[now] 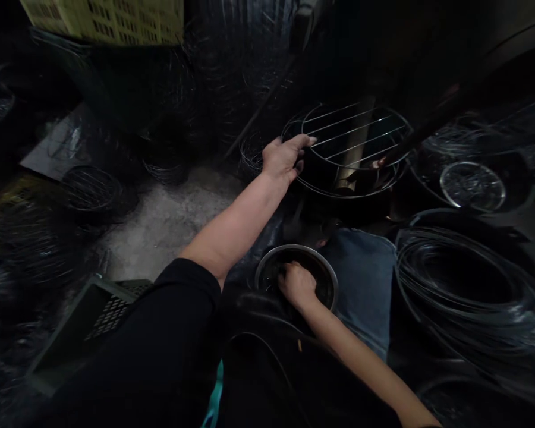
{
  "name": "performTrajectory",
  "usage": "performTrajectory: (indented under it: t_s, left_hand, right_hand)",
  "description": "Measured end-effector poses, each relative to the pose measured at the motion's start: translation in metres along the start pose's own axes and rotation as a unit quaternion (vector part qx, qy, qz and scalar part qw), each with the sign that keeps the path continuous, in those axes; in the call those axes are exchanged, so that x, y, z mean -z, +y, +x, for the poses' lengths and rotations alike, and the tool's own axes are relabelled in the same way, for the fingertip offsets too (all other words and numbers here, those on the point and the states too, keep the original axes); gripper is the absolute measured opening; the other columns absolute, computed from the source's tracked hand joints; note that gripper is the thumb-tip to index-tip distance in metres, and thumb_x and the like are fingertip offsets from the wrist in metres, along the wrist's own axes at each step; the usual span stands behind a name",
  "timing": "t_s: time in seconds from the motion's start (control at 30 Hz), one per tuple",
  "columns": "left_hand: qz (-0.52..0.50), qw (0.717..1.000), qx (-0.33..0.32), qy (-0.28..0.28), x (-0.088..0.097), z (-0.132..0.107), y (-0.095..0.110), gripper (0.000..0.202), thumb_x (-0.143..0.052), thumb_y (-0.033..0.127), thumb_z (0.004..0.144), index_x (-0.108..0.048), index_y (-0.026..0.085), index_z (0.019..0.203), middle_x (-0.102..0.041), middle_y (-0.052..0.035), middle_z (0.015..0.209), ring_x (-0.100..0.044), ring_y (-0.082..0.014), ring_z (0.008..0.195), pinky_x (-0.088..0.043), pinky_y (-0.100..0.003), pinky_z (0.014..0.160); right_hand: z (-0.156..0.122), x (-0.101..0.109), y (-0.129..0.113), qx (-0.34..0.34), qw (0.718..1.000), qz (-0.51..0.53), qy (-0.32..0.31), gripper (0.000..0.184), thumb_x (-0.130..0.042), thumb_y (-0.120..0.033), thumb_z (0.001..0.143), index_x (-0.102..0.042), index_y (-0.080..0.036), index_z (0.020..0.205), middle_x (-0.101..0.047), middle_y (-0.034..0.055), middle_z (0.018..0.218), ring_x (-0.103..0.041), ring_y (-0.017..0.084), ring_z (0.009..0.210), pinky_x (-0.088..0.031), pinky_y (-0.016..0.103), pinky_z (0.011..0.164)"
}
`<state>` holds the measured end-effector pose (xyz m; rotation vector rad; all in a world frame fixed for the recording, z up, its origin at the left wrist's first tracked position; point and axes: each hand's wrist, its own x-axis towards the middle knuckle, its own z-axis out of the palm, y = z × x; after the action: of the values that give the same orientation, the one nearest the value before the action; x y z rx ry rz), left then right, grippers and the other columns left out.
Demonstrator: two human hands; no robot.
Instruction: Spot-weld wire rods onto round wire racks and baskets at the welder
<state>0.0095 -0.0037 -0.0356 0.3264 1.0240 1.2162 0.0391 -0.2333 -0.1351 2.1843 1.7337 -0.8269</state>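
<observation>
My left hand [282, 158] reaches forward and grips the left rim of a round wire rack [354, 138], whose thin parallel bars cross a ring. A second, larger wire ring shows under and around it. A copper-coloured electrode tip [378, 163] points at the rack's right side, with a brass-coloured bar [356, 142] beneath the wires. My right hand [298, 284] is down inside a round metal bowl [330, 264] on my lap. Its fingers are curled; small dark pieces lie in the bowl, and what the fingertips hold is hidden.
Coiled wire rings [468, 285] fill a container at the right, near a smaller ring-shaped part [472, 186]. A green crate [89, 333] stands at lower left, a yellow crate [111, 21] at upper left. Wire racks [91, 187] lie on the left; blue cloth [361, 279] is beside the bowl.
</observation>
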Motion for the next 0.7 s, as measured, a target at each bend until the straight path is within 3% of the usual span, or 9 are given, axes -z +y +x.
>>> performTrajectory:
  t_s: [0.13,0.27,0.43,0.5,0.6,0.7]
  left_hand:
    - [0.036,0.999,-0.018,-0.028,0.005,-0.022,-0.003,0.03,-0.078,0.007,0.067,-0.054,0.017,0.082,-0.052,0.0033,0.066,-0.053,-0.009,0.067,-0.042,-0.022,0.062]
    - [-0.004,0.999,-0.016,-0.039,0.006,-0.032,-0.009,0.038,-0.084,0.008,0.064,-0.053,0.017,0.082,-0.054,0.0029,0.07,-0.055,-0.0086,0.067,-0.041,-0.022,0.061]
    - [0.006,0.998,-0.019,-0.052,0.007,-0.041,-0.011,0.036,-0.081,0.005,0.064,-0.052,0.018,0.081,-0.057,0.003,0.07,-0.054,-0.0082,0.066,-0.039,-0.021,0.059]
    - [0.01,0.998,-0.025,-0.063,0.007,-0.043,-0.012,0.036,-0.081,0.006,0.063,-0.051,0.018,0.08,-0.056,0.004,0.067,-0.052,-0.0068,0.061,-0.036,-0.02,0.055]
    - [0.004,0.997,-0.026,-0.075,0.005,-0.044,-0.014,0.041,-0.085,0.01,0.056,-0.051,0.019,0.077,-0.055,0.0056,0.065,-0.052,-0.0063,0.057,-0.035,-0.019,0.053]
    - [0.001,0.997,-0.026,-0.079,0.003,-0.045,-0.018,0.039,-0.082,0.01,0.052,-0.051,0.019,0.075,-0.055,0.0066,0.064,-0.052,-0.0062,0.057,-0.035,-0.018,0.052]
  right_hand:
    - [-0.008,-0.004,0.001,0.003,1.0,0.007,0.006,0.029,-0.049,-0.03,0.092,-0.07,-0.015,0.105,-0.068,0.0151,0.113,-0.071,0.024,0.096,-0.051,0.029,0.074]
    - [-0.013,-0.005,0.0,0.047,0.997,0.053,-0.037,0.022,-0.058,-0.017,0.084,-0.074,-0.011,0.098,-0.071,0.0173,0.105,-0.07,0.027,0.098,-0.051,0.033,0.081]
    - [-0.01,0.006,0.024,0.067,0.988,0.138,-0.031,0.027,-0.059,-0.015,0.082,-0.076,-0.02,0.103,-0.073,0.0083,0.111,-0.068,0.022,0.104,-0.05,0.029,0.089]
    - [-0.011,0.013,0.039,0.086,0.976,0.2,-0.028,0.024,-0.062,-0.018,0.079,-0.078,-0.02,0.097,-0.076,0.0049,0.099,-0.07,0.019,0.093,-0.052,0.026,0.083]
    - [-0.015,0.033,0.056,0.102,0.912,0.396,0.027,0.023,-0.063,-0.028,0.076,-0.078,-0.018,0.09,-0.071,0.0008,0.065,-0.066,0.017,0.058,-0.052,0.027,0.057]
    - [-0.014,0.068,0.065,0.081,0.826,0.52,0.203,0.031,-0.07,-0.042,0.072,-0.078,-0.017,0.089,-0.064,-0.0018,0.053,-0.057,0.017,0.046,-0.049,0.029,0.05]
